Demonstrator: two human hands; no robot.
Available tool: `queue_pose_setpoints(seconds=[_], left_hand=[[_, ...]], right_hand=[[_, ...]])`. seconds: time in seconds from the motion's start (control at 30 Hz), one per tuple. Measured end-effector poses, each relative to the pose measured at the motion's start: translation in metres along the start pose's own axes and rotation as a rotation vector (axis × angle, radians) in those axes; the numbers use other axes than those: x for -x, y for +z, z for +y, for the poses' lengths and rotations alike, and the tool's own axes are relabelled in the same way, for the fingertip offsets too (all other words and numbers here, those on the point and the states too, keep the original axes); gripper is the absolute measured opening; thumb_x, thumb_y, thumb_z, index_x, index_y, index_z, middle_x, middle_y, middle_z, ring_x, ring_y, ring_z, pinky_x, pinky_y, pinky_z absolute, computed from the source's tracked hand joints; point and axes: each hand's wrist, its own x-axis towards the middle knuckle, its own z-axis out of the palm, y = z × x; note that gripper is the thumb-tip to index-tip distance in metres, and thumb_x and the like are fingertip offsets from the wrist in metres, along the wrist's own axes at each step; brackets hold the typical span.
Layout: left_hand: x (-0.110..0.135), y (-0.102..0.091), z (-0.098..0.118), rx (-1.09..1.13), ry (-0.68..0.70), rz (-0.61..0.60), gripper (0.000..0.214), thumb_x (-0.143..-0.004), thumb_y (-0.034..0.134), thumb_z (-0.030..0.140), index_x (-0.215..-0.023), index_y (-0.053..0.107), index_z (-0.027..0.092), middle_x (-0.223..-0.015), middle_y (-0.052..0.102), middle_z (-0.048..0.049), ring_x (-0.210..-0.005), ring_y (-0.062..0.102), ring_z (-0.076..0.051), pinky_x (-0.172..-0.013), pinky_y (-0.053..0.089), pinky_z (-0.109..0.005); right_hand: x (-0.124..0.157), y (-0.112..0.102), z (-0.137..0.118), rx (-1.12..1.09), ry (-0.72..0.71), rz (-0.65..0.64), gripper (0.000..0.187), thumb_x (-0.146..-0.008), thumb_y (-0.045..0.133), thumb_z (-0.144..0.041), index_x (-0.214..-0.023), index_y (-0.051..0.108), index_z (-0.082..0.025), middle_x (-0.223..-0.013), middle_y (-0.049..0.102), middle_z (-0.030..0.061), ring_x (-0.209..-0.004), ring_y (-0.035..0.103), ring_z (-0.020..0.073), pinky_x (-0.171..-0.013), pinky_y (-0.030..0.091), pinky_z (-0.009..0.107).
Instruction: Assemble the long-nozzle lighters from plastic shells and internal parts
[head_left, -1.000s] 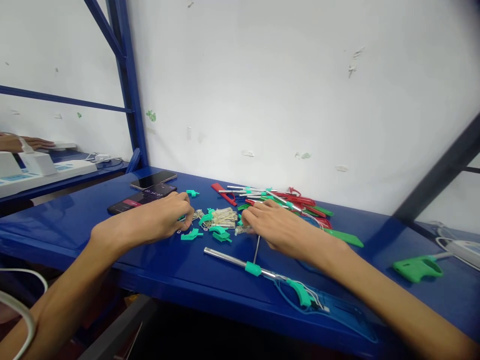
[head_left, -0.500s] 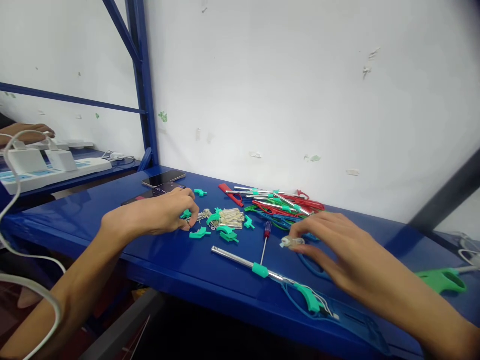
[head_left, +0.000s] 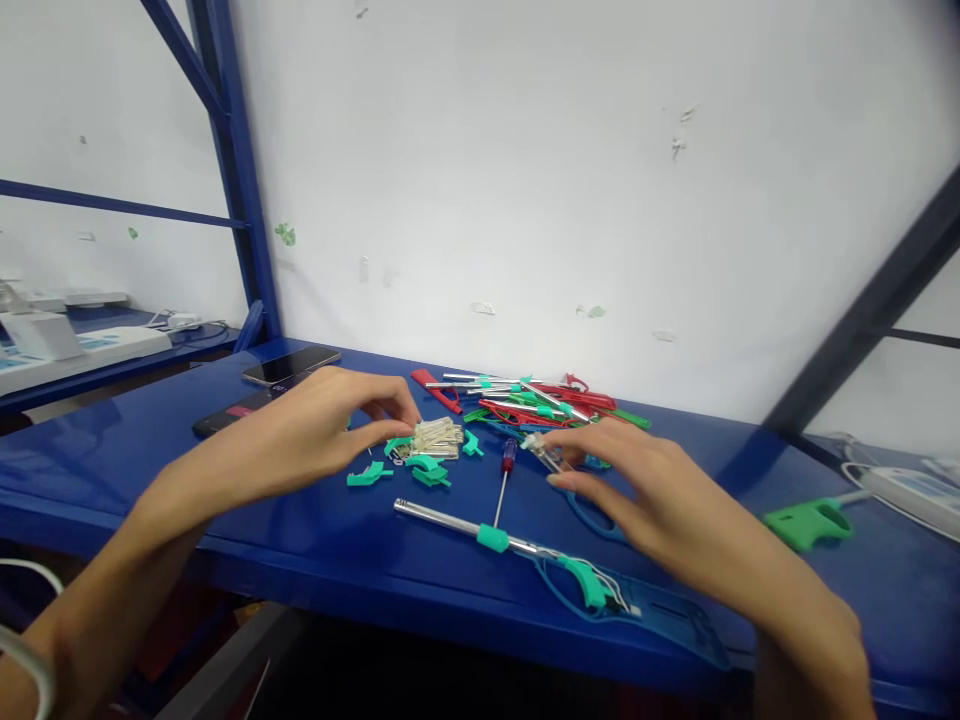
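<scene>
My left hand (head_left: 330, 425) hovers over the blue shelf (head_left: 150, 470), its fingertips pinched together at a small heap of pale metal parts (head_left: 435, 437) ringed by teal plastic clips (head_left: 367, 474). My right hand (head_left: 637, 480) is on the right of the heap, thumb and forefinger pinching a small clear-and-metal piece (head_left: 536, 445). A small screwdriver with a red handle (head_left: 504, 475) lies between the hands. In front of them lies a metal rod with a teal collar (head_left: 480, 530), joined to a blue plastic tag (head_left: 660, 620).
A pile of red and green tags with metal rods (head_left: 547, 400) lies at the wall. Two phones (head_left: 289, 365) lie at the back left. A green plastic handle (head_left: 806, 522) and a white power strip (head_left: 907, 490) sit at right. Another white power strip (head_left: 82, 345) lies on the left shelf.
My right hand drew back from the heap with a small piece pinched, then moved it forward again. My left hand shifted right onto the metal parts. The other person's hand at far left is gone.
</scene>
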Motion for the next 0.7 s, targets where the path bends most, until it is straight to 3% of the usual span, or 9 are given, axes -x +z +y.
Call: queue_pose_setpoints(seconds=[0.17, 0.27, 0.4, 0.7], left_hand=[[-0.004, 0.036, 0.035, 0.543, -0.1, -0.03, 0.016, -0.097, 0.073, 0.037, -0.09, 0.074, 0.022, -0.082, 0.08, 0.0004, -0.079, 0.078, -0.018, -0.072, 0.06, -0.024], [-0.002, 0.05, 0.046, 0.591, -0.111, 0.094, 0.012, -0.094, 0.077, 0.033, -0.088, 0.076, 0.023, -0.077, 0.078, 0.0017, -0.074, 0.075, -0.015, -0.068, 0.059, -0.02], [-0.001, 0.054, 0.05, 0.603, -0.089, 0.199, 0.01, -0.095, 0.074, 0.032, -0.092, 0.079, 0.024, -0.081, 0.077, 0.0014, -0.072, 0.071, -0.013, -0.065, 0.058, -0.019], [0.002, 0.065, 0.052, 0.683, -0.05, 0.18, 0.008, -0.098, 0.071, 0.028, -0.097, 0.079, 0.026, -0.083, 0.074, 0.0026, -0.07, 0.066, -0.01, -0.065, 0.057, -0.016]], right_hand=[[-0.005, 0.0, -0.012, -0.005, -0.014, -0.048, 0.026, -0.11, 0.054, -0.039, -0.133, 0.066, -0.035, -0.129, 0.074, 0.0008, -0.12, 0.067, 0.0233, -0.099, 0.052, 0.039], [-0.005, -0.003, -0.021, -0.034, 0.002, -0.055, 0.022, -0.11, 0.054, -0.042, -0.127, 0.066, -0.036, -0.124, 0.075, -0.0033, -0.114, 0.068, 0.0198, -0.098, 0.051, 0.036], [-0.002, -0.006, -0.028, -0.112, -0.002, -0.073, 0.014, -0.108, 0.058, -0.043, -0.118, 0.065, -0.035, -0.117, 0.075, -0.0066, -0.105, 0.068, 0.0172, -0.09, 0.05, 0.032], [-0.004, -0.001, -0.035, -0.132, -0.029, -0.069, 0.011, -0.109, 0.059, -0.038, -0.114, 0.067, -0.034, -0.113, 0.077, -0.0089, -0.102, 0.07, 0.0157, -0.089, 0.048, 0.03]])
